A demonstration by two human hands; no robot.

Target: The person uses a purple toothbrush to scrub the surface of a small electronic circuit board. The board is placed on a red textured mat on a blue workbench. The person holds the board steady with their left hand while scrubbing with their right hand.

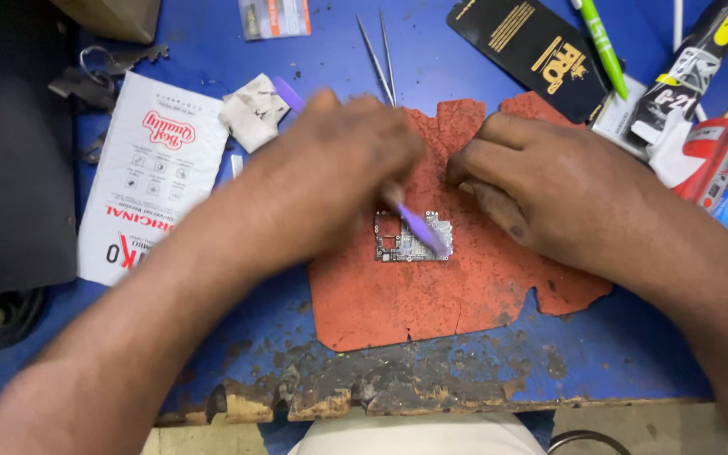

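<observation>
Left hand point(330, 177) grip pinches purple tool point(421, 227) onto circuit board point(410, 238), beside curled right hand point(541, 185)

left hand point(339, 168) holding purple tool point(421, 227), circuit board point(406, 240)

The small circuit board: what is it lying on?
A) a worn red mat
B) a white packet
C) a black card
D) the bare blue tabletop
A: the circuit board lies on the worn red mat, under the purple tool held by the left hand.
</observation>
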